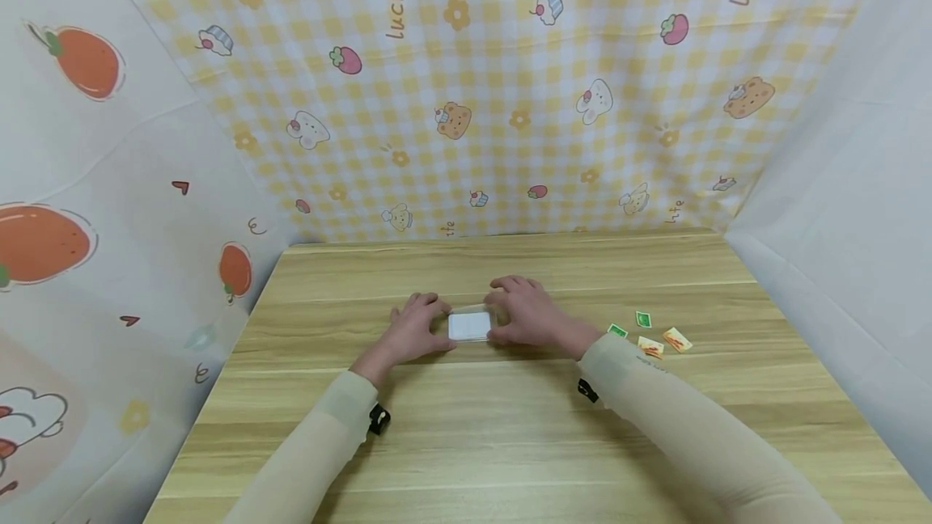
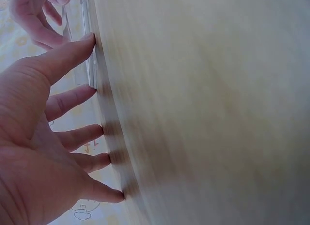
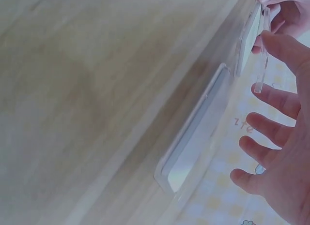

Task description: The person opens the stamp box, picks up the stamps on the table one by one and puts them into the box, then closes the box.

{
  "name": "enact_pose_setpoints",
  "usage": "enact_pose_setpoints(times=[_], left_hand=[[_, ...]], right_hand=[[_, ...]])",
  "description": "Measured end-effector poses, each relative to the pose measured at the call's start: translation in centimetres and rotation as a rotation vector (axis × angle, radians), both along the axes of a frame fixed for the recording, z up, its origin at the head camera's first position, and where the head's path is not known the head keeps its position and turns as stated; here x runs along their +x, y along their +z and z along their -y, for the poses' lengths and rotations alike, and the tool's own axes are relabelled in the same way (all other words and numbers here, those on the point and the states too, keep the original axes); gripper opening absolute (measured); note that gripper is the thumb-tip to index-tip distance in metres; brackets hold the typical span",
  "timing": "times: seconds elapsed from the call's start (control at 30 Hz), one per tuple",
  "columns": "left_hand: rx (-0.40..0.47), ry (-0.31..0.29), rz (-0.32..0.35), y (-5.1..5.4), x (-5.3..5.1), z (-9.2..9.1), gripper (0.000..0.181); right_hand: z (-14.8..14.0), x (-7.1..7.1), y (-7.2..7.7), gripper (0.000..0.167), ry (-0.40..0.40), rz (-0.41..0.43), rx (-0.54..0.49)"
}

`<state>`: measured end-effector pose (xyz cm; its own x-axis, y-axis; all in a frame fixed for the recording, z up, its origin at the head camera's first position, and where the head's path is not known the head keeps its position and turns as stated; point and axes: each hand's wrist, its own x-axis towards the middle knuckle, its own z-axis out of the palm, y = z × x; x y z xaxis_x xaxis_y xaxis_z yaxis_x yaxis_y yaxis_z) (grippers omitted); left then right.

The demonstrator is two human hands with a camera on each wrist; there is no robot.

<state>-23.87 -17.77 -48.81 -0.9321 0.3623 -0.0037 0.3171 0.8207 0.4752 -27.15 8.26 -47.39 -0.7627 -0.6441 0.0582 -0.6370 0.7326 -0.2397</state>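
Observation:
In the head view a shallow clear plastic case (image 1: 469,327), with a flat white piece inside, lies on the wooden table between both hands. My left hand (image 1: 415,331) pinches its left end between thumb and forefinger, and its other fingertips rest spread on the table. From the right, my right hand (image 1: 527,314) pinches a thin clear lid (image 3: 263,55) between thumb and forefinger, raised and tilted at the case. The remaining right fingers are extended off the table. Another clear case (image 3: 193,133) lies below the right hand in the right wrist view; the hand hides it from the head view.
Two small green cards, one of them a green card (image 1: 644,319), lie right of my right forearm. Beside them are two orange-and-white cards, including an orange-and-white card (image 1: 678,340). A checked, patterned curtain (image 1: 510,103) hangs behind the wooden table (image 1: 466,443).

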Motion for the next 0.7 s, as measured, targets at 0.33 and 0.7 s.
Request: enact_pose_setpoints(times=[0.33, 0.7], left_hand=[[-0.018, 0.004, -0.010, 0.0, 0.0, 0.0, 0.057], [-0.020, 0.001, -0.019, -0.1, -0.1, 0.0, 0.056]], right_hand=[[-0.7, -0.7, 0.9, 0.060, 0.024, -0.021, -0.016], [-0.7, -2.0, 2.5, 0.060, 0.016, -0.022, 0.012]])
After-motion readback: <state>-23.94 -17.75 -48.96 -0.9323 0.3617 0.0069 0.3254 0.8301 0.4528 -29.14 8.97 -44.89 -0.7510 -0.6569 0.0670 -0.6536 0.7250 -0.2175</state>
